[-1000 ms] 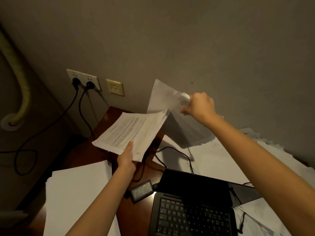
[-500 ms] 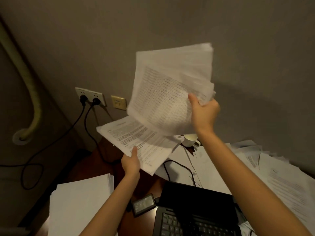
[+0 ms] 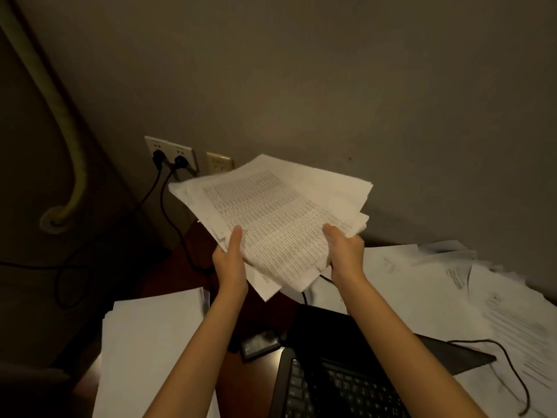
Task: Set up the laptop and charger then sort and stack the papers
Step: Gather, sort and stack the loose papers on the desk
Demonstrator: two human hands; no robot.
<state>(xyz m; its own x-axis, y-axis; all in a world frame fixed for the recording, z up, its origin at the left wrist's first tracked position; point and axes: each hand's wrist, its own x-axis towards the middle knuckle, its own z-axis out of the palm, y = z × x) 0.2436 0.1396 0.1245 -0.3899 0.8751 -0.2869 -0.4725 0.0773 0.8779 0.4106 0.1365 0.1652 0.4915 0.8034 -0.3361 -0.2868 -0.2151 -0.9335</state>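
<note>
A dark wooden desk (image 3: 168,279) stands against the wall. Loose papers (image 3: 422,297) cover its right side up to the far edge. A squared stack of white sheets (image 3: 150,342) lies along the left edge. The open black laptop (image 3: 337,372) sits at the near edge, between the stack and the loose papers, with only the keyboard and the base of the screen in view. Above the middle of the desk, clear of its top, a bundle of printed sheets (image 3: 271,218) is held in both hands, a ruled table uppermost. The left hand (image 3: 230,263) grips the bundle's near left edge, thumb flat on top and fingers hidden beneath. The right hand (image 3: 343,251) is curled round the near right edge. The black charger brick (image 3: 260,343) lies just left of the laptop's corner. Two black plugs sit in the wall socket (image 3: 168,152).
</note>
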